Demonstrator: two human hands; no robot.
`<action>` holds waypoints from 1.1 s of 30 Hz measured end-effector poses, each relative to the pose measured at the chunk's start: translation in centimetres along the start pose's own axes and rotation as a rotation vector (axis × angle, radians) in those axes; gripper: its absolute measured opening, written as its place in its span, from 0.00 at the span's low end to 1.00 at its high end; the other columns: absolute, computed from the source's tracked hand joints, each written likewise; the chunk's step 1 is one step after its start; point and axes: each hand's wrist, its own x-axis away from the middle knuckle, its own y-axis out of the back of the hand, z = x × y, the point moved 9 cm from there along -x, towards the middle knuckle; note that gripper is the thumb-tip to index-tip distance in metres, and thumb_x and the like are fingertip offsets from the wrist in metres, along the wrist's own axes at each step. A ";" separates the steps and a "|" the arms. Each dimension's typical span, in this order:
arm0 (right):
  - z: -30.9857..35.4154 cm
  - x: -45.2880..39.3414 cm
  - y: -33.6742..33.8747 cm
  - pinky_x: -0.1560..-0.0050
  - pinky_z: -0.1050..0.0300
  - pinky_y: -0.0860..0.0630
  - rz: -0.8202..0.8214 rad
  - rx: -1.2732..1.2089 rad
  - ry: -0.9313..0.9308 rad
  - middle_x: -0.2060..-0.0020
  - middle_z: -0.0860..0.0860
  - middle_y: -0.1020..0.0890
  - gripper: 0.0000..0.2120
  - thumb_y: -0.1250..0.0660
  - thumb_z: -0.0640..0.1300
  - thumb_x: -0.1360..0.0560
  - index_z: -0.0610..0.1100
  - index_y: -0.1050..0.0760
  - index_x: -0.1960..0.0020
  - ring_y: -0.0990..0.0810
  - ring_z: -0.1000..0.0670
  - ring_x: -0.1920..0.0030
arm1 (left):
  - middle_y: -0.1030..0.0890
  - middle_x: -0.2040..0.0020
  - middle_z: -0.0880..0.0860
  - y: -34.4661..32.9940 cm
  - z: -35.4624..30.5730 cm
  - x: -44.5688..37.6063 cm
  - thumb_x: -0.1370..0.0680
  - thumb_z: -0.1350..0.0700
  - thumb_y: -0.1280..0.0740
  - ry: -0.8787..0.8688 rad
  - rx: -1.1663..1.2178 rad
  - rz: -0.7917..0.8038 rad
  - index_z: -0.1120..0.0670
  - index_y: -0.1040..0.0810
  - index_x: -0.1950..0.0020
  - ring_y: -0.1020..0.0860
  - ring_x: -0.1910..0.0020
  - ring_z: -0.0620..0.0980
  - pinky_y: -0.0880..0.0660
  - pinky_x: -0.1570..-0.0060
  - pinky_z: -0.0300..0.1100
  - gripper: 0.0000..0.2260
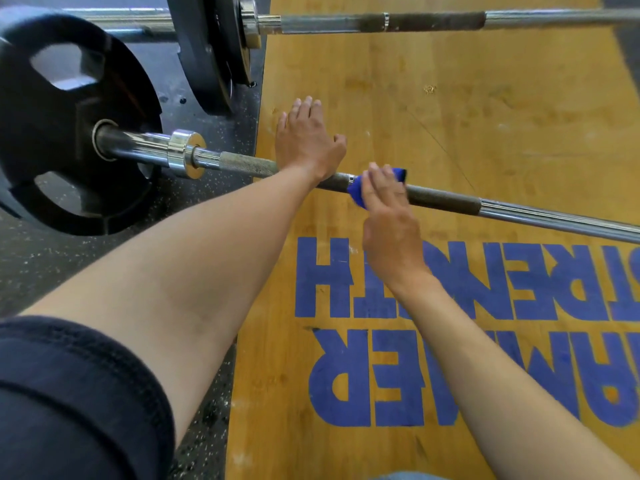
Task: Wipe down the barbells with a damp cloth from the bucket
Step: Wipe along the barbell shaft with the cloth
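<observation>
The near barbell [443,199] runs from its black plate [69,126] at left down toward the right; the left hand [304,140] lies flat, fingers straight, just beyond the bar; beside it the right hand [384,209] grips a blue cloth [356,194] wrapped on the shaft; blue floor lettering [450,282], upside down, partly reads "STRENGTH".

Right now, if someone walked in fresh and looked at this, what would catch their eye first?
Probably the blue cloth, wrapped over the near barbell at the centre, with the right hand curled round it. Just left of it, the left hand lies flat on the yellow wooden platform beyond the bar. After that, the big black weight plate at far left and the blue lettering on the platform.
</observation>
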 end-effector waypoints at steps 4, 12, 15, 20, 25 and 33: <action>-7.0 1.2 2.5 0.29 0.38 0.30 -0.116 0.022 -0.287 0.27 0.41 0.28 0.25 0.39 0.26 0.23 0.37 0.28 0.28 0.32 0.38 0.25 | 0.42 0.17 0.54 0.1 0.2 0.8 0.19 0.43 0.41 0.002 0.010 0.009 0.56 0.42 0.18 0.46 0.18 0.52 0.51 0.19 0.51 0.32; -2.1 1.6 0.9 0.28 0.43 0.30 -0.064 0.033 -0.065 0.27 0.43 0.27 0.28 0.39 0.25 0.25 0.39 0.28 0.27 0.31 0.40 0.26 | 0.41 0.18 0.54 0.1 0.8 2.0 0.20 0.43 0.41 0.030 0.022 0.008 0.56 0.41 0.18 0.45 0.18 0.52 0.50 0.19 0.51 0.33; -9.1 5.5 4.2 0.28 0.49 0.32 -0.181 -0.012 -0.498 0.24 0.45 0.31 0.27 0.40 0.25 0.23 0.40 0.29 0.26 0.36 0.43 0.23 | 0.41 0.17 0.54 -0.3 0.9 2.8 0.20 0.43 0.41 0.040 0.026 0.029 0.56 0.41 0.18 0.45 0.18 0.52 0.50 0.20 0.51 0.33; -2.0 4.4 1.8 0.30 0.50 0.31 -0.129 -0.038 -0.311 0.24 0.44 0.32 0.31 0.40 0.23 0.26 0.38 0.31 0.25 0.37 0.42 0.22 | 0.40 0.18 0.54 -0.2 1.2 4.0 0.20 0.43 0.41 0.048 0.016 0.017 0.56 0.40 0.19 0.44 0.19 0.52 0.48 0.20 0.52 0.33; -5.6 6.8 3.5 0.30 0.49 0.30 -0.168 -0.054 -0.399 0.25 0.45 0.29 0.28 0.38 0.25 0.24 0.39 0.28 0.26 0.34 0.43 0.23 | 0.40 0.18 0.54 -0.1 1.3 5.5 0.20 0.42 0.42 0.036 -0.002 0.023 0.56 0.40 0.19 0.43 0.19 0.52 0.48 0.20 0.52 0.33; -1.1 6.5 2.4 0.37 0.43 0.22 -0.100 -0.004 -0.187 0.30 0.45 0.24 0.25 0.35 0.27 0.25 0.40 0.24 0.30 0.27 0.40 0.29 | 0.38 0.18 0.54 0.3 1.9 8.6 0.20 0.44 0.43 0.043 -0.023 0.005 0.56 0.39 0.19 0.43 0.19 0.52 0.48 0.21 0.52 0.31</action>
